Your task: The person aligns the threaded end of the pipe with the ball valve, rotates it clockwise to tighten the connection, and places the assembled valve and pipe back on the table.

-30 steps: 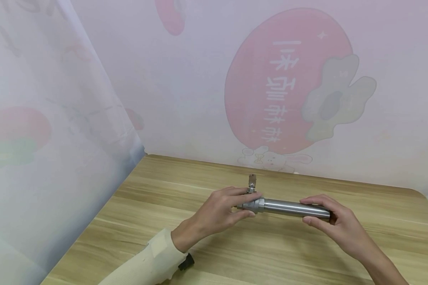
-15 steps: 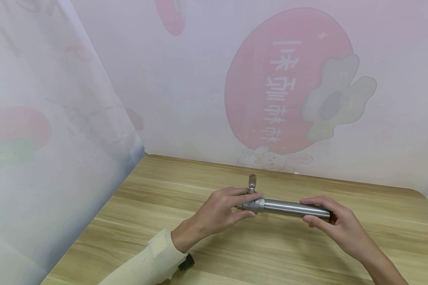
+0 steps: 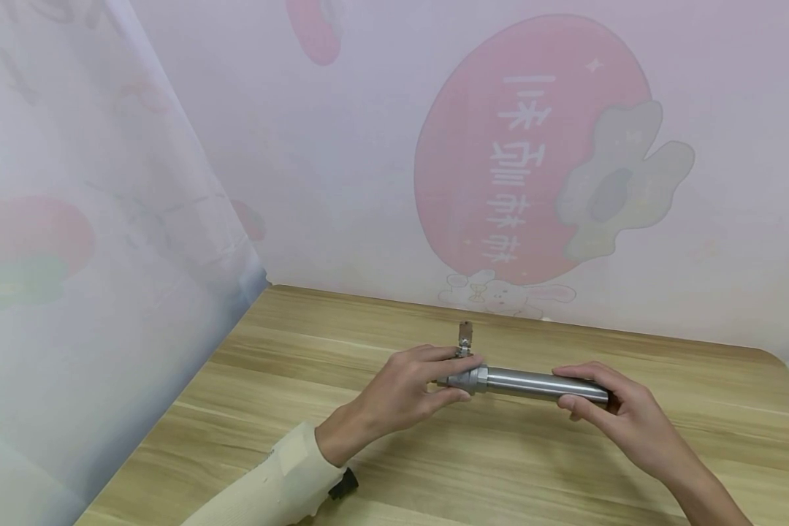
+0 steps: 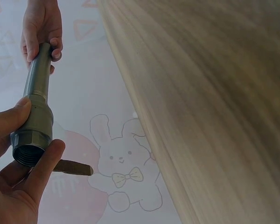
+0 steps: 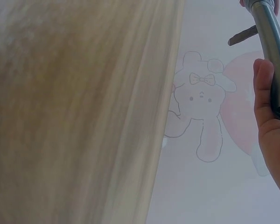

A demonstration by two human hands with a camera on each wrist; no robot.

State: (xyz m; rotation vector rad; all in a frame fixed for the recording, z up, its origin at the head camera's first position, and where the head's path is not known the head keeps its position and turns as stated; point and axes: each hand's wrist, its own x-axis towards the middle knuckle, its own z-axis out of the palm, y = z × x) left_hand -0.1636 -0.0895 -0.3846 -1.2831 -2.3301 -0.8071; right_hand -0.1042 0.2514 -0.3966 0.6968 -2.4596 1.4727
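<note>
Pinching a metal valve (image 3: 463,380) between thumb and fingers, the left hand (image 3: 401,391) holds it above the wood-grain table (image 3: 289,343), while the right hand (image 3: 624,413) grips the far right end of a steel pipe (image 3: 526,383) — thumb on the near side, fingers on the far side. The pipe's left end sits in the valve's collar (image 3: 482,378), a little thread showing at the joint. The valve's left mouth (image 4: 29,155) is ringed inside with thread; deeper in, it seems too dark to read. Valve and pipe share one long axis, running left to right, the right end slightly nearer. The valve's lever (image 3: 464,334) points to the far side — toward the printed backdrop (image 3: 342,183).
</note>
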